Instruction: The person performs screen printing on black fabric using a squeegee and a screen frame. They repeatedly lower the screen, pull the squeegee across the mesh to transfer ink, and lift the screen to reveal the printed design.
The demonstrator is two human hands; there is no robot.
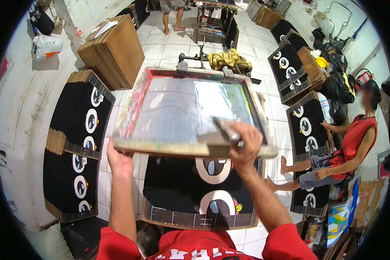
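A wooden screen printing frame (177,146) is tilted up in front of me, its near edge raised above a board. Clamps (182,68) hold its far edge. My left hand (120,161) grips the near left corner, its fingers partly hidden beneath the wood. My right hand (247,143) is closed around a squeegee (224,128) at the near right of the mesh (173,104). Beneath the frame, black fabric (169,184) with printed white-ringed eye shapes lies on the board. The raised frame hides the fabric's far part.
Stacked boards with black printed fabric stand on the left (58,173) and right (301,134). A person in red (359,138) sits at the right, feet toward the board. Behind the frame lies yellow crumpled plastic (232,60). A tall board stack (117,52) stands far left.
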